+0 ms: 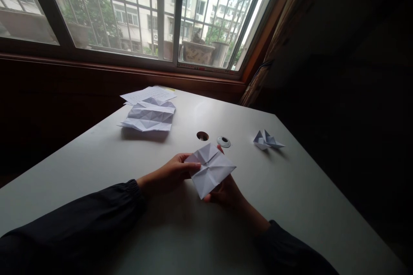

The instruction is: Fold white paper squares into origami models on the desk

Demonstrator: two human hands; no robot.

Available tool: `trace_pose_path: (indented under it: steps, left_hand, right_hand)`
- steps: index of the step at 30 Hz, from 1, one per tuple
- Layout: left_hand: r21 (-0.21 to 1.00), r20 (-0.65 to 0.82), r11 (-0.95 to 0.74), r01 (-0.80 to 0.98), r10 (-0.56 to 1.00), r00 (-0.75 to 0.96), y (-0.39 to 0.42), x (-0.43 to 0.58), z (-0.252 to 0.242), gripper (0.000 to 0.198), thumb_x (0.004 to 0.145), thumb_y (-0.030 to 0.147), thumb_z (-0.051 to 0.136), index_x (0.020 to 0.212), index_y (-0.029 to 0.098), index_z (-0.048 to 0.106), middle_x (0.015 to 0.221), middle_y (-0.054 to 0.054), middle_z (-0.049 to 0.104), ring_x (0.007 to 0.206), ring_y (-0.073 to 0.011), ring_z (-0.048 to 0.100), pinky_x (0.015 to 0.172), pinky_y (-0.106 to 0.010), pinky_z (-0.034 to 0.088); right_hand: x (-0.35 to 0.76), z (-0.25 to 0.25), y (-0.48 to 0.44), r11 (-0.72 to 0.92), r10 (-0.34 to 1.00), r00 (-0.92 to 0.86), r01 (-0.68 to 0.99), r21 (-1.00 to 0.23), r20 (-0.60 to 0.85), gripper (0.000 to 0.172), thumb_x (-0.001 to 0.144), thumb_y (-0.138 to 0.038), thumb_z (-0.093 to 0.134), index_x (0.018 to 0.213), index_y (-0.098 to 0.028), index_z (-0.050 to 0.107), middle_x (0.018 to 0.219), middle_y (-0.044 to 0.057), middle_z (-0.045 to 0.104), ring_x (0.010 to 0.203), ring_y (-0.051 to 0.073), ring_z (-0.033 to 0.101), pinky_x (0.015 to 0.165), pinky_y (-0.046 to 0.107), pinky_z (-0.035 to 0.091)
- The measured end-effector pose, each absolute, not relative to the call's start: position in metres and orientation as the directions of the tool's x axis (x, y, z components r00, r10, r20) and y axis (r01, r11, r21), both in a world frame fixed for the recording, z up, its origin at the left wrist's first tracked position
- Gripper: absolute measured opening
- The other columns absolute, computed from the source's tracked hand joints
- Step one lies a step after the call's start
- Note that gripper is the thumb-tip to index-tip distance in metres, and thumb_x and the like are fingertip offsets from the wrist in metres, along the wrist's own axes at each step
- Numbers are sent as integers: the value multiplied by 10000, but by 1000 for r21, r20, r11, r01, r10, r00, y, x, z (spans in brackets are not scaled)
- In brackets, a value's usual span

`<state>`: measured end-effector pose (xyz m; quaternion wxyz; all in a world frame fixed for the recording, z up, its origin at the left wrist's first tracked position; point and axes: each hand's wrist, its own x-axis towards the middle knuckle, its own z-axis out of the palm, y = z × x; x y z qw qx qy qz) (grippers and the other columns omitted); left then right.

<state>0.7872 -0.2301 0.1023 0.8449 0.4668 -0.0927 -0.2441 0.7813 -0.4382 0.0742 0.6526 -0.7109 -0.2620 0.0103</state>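
A square of folded white paper [211, 169], creased toward its middle, is held above the table between both hands. My left hand [171, 174] pinches its left edge, with the thumb lying on top near the centre. Behind and under the right side of the paper is my right hand [227, 191]. One of its fingertips shows past the far edge and others show at the near edge, while the paper hides the rest.
Unfolded creased paper [150, 116] lies at the back left, beside written sheets [151, 94]. A folded paper boat shape [267, 141] stands at the right. A round hole [202, 136] and its cover [223, 142] are in the white table [97, 154]. A barred window [129, 13] rises behind.
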Motion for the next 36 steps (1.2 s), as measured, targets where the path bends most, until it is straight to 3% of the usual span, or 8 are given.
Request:
trace_pose_path:
  steps: [5,12,16,19,24,28,33,36]
  left_hand:
    - [851,-47,415,320,-548,835,-228,788,102,346,751,350,852,962,97,746,914,-101,706,815,-182,652,761,-272,482]
    - [884,-29,354,304,-608,793,-225,789,105,343,776,304,828,1041,108,731,985,-113,717,917,-218,674,851,-301,491]
    - [890,-15,356,284,-600,800,-226,789,105,396,754,280,824,1101,117,724,1025,-125,722,921,-230,677,830,-305,498]
    - [901,-45,331,280,-571,819,-227,792,104,400,730,269,834,1084,119,726,966,-110,717,848,-209,666,736,-275,484]
    - [902,-64,319,290,-566,822,-227,794,103,396,697,276,860,1025,98,728,835,-70,673,753,-164,621,662,-248,443]
    - [866,-86,363,345,-572,816,-224,793,100,323,720,240,848,986,104,724,826,-51,640,701,-115,567,604,-210,398]
    - [785,-84,476,397,-553,829,-222,792,101,240,806,203,742,1030,116,730,967,-84,685,842,-167,626,742,-245,477]
    - [781,-57,482,397,-578,814,-222,791,105,267,832,216,720,1080,116,729,1026,-104,712,915,-213,650,817,-282,489]
  right_hand:
    - [780,78,-441,-101,440,844,385,-917,306,1228,694,-472,891,1621,-288,106,1458,211,523,1316,411,552,1049,613,471]
    - [780,75,-440,-174,405,837,466,-868,369,1356,695,-423,902,1614,-347,-92,1515,210,442,1193,368,643,896,499,600]
    - [778,76,-440,-334,364,830,540,-773,422,1336,685,-453,903,1616,-384,-52,1565,210,350,1075,347,675,727,444,639]
    - [778,76,-441,-366,339,821,565,-739,460,1272,702,-472,886,1623,-388,12,1558,194,363,1059,343,672,705,436,639]
    - [777,75,-443,-320,276,818,574,-754,505,963,861,-483,730,1621,-306,165,1448,183,503,1112,353,663,816,462,626]
    - [776,75,-445,-189,263,859,493,-850,439,714,964,-493,585,1570,-288,270,1345,168,594,1090,331,676,819,441,622]
    - [776,73,-446,-65,347,851,442,-895,395,935,817,-613,738,1542,-322,225,1529,177,386,1178,346,627,819,405,629]
    - [778,71,-445,-79,360,839,464,-882,409,962,761,-539,827,1517,-359,259,1581,147,280,1253,350,578,878,413,619]
